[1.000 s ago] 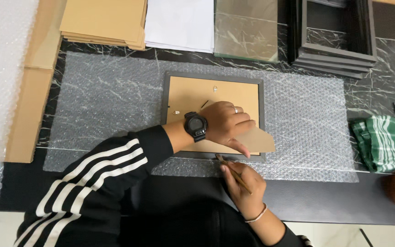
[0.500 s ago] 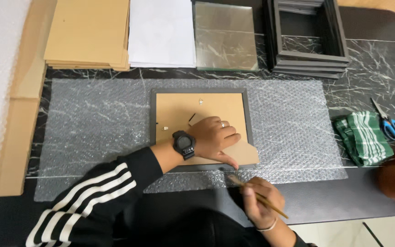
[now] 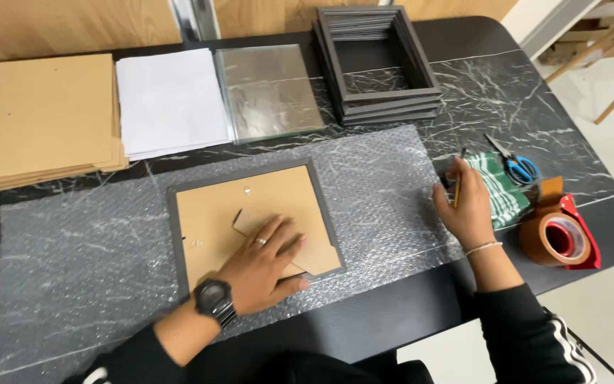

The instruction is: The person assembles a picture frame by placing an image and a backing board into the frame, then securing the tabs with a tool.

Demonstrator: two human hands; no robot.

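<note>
A dark picture frame (image 3: 174,235) lies face down on a bubble-wrap sheet (image 3: 79,242), its brown backing board (image 3: 214,210) showing. My left hand (image 3: 264,263), with a black watch on the wrist, rests flat on the backing and its fold-out stand. My right hand (image 3: 467,210) is off to the right of the wrap, fingers closed around a thin stick-like tool (image 3: 458,181) that points upward. It hovers beside a green checked cloth (image 3: 502,192).
Along the far edge lie stacks of brown boards (image 3: 47,117), white sheets (image 3: 168,99), glass panes (image 3: 271,89) and empty dark frames (image 3: 374,64). Blue-handled scissors (image 3: 516,167) and a tape dispenser with brown tape (image 3: 559,235) sit at the right. The table's right edge drops to the floor.
My right hand has moved with the thin tool from the frame's lower right corner out to the right, near the green cloth. The left hand stays on the backing.
</note>
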